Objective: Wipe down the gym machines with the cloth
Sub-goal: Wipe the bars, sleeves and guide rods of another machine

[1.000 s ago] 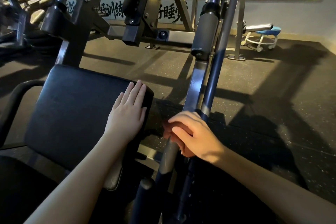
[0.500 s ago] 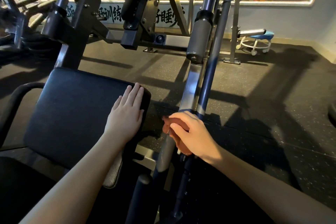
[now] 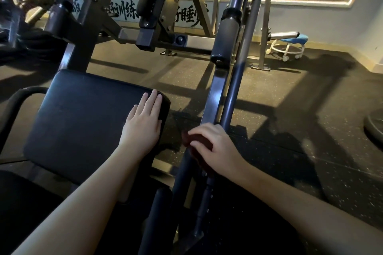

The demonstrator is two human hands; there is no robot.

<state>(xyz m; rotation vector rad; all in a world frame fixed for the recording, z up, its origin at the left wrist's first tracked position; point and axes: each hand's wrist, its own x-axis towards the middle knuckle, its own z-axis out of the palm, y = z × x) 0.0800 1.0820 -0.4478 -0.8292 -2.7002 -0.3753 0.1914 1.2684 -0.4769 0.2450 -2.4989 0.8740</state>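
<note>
Speckled rubber floor (image 3: 290, 109): lies beneath the seat pad and runs beyond it to the far wall.

Machine frame (image 3: 83, 33): dark steel uprights and crossbeams rising directly behind the seat pad.

Seat pad (image 3: 87, 122): black and cushioned, with a curved side rail at its left edge.

Slanted bar (image 3: 214, 93): just right of the seat pad, rising away from the viewer. A dark cylindrical sleeve (image 3: 226, 37) sits on it, above the pad's far right corner.

Stool (image 3: 290, 43): blue-topped, well to the right of the seat pad and near the wall.

Left hand (image 3: 143, 126): laid palm down on the seat pad's far right corner, fingers straight and together, holding nothing.

Right hand (image 3: 215, 147): just right of the seat pad, fingers curled over the slanted bar and gripping the cloth against it.

Cloth (image 3: 191, 138): dark red and bunched, between the right hand and the bar. It shows beside the thumb on the side towards the seat pad.
</note>
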